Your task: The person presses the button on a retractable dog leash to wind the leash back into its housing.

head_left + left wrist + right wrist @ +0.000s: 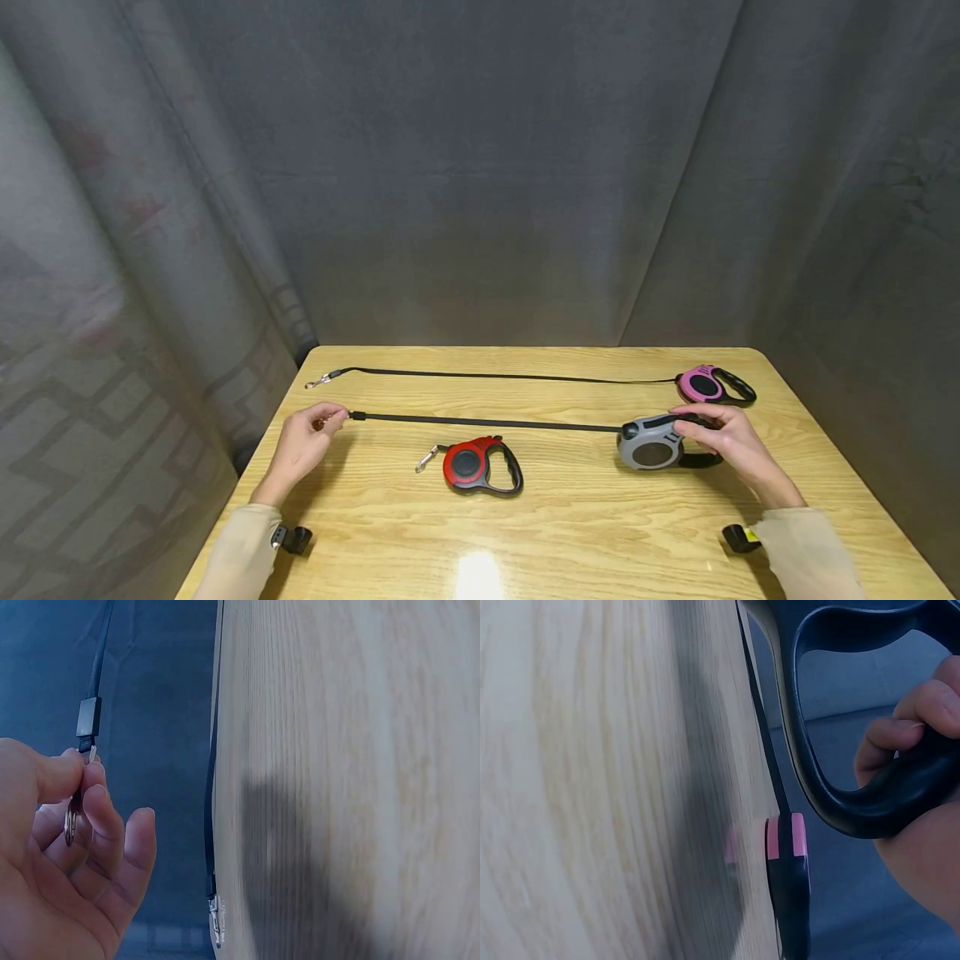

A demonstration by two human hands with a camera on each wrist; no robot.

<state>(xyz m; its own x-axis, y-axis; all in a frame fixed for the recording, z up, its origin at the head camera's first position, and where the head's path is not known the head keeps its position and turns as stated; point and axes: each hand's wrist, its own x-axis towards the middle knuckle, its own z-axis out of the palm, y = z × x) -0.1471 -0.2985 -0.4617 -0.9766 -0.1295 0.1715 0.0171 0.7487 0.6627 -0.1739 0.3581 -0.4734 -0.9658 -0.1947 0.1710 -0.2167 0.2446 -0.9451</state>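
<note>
A grey retractable dog leash (pixel 651 443) with a black handle hangs over the right part of the table, and my right hand (pixel 727 442) grips it. Its black strap (pixel 487 422) runs straight and taut across to my left hand (pixel 306 442). There, thumb and fingertips pinch the metal clip (pixel 71 819), which the fingers partly hide; the black sleeve (pixel 88 717) of the strap shows just beyond them. In the right wrist view, fingers curl round the black handle loop (pixel 829 787).
A pink retractable leash (pixel 703 385) lies at the back right, its strap (pixel 495 377) pulled out along the table's far edge to a metal clip (pixel 318 382) at the left. Between the hands, nearer the front, lies a red retractable leash (pixel 467 463) with a short clip (pixel 426 459).
</note>
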